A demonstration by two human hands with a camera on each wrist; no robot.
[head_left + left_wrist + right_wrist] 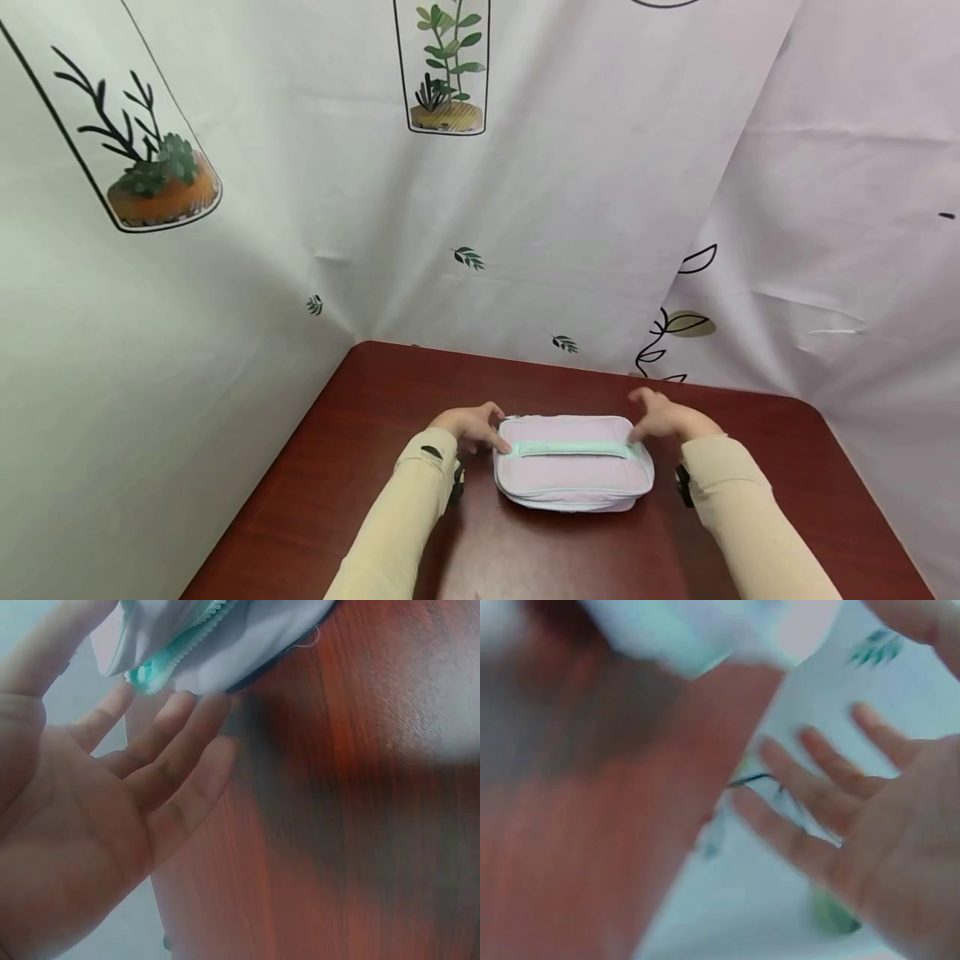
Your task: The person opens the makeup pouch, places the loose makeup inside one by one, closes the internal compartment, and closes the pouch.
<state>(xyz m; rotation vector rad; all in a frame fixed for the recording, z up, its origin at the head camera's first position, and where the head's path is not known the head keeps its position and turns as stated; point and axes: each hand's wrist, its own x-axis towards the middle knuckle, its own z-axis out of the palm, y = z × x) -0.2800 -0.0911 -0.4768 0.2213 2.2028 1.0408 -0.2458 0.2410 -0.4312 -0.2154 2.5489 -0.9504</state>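
Observation:
A pale pink zip pouch (576, 475) with a mint-green strap across its top lies on the table. At its left end is my left hand (472, 423), thumb at the strap's end. In the left wrist view, the relaxed fingers (180, 761) of that hand reach to the pouch's zipped side (217, 645); whether they all touch it I cannot tell. My right hand (663, 417) is by the pouch's right end, fingers spread and holding nothing. The right wrist view is blurred, with the fingers (817, 795) apart from the pouch (697, 630).
The dark red wooden table (555, 554) has rounded far corners. Behind and beside it hangs a white cloth (570, 208) printed with plants and leaves. Cream sleeves (390, 517) cover both forearms.

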